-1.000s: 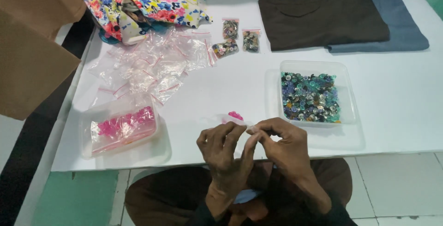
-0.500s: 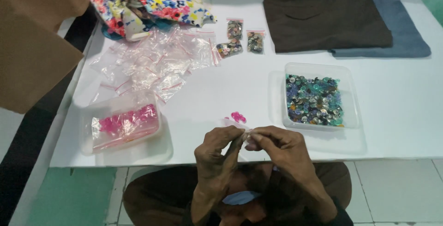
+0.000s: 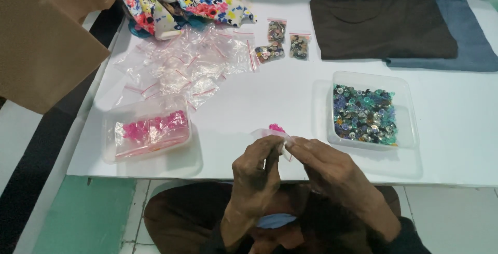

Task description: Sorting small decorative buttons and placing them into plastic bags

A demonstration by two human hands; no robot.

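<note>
Both hands meet above the near edge of the white table [image 3: 259, 103]. The left hand [image 3: 257, 168] and right hand [image 3: 324, 166] pinch a small clear bag [image 3: 272, 133] of pink beads between their fingertips, the bag rising just above them. A clear tray [image 3: 407, 108] of mixed beads lies right; a tub of pink beads [image 3: 150, 132] lies left.

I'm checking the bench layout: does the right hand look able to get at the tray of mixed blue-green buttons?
Probably yes. The tray of mixed buttons sits open-topped just beyond the right hand, with bare table between. But both hands pinch a small clear bag, which needs releasing first.
</note>
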